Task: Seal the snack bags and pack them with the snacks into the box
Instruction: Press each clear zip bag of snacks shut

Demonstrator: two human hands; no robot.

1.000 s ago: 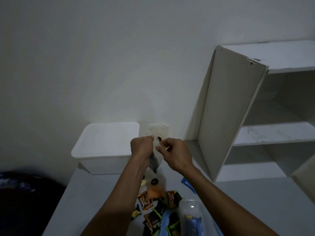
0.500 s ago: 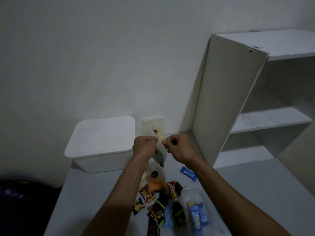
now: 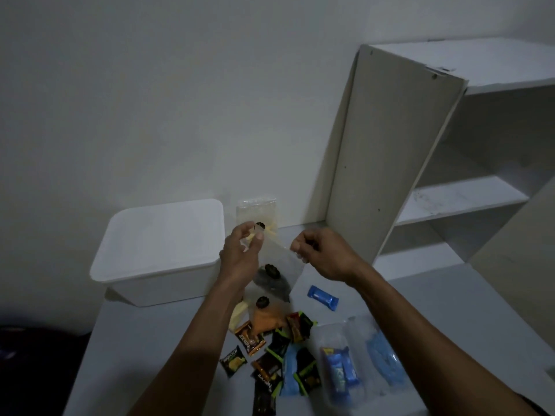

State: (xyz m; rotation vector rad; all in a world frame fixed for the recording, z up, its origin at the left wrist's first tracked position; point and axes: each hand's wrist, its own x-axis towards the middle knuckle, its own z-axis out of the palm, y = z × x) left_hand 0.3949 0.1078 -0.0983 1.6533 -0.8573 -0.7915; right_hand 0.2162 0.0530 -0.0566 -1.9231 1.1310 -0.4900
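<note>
Clear snack bag (image 3: 277,259) held up mid-frame above the loose snacks (image 3: 276,340); white box (image 3: 159,250) sits lidded at center left. Left hand (image 3: 240,253) pinches one top corner, right hand (image 3: 318,253) pinches the other with fingers curled. Best to keep the top taut and run the pinch along the strip. Both forearms reach up from the bottom edge.

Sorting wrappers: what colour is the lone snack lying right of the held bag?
Blue, a shiny wrapper, in the head view.
</note>
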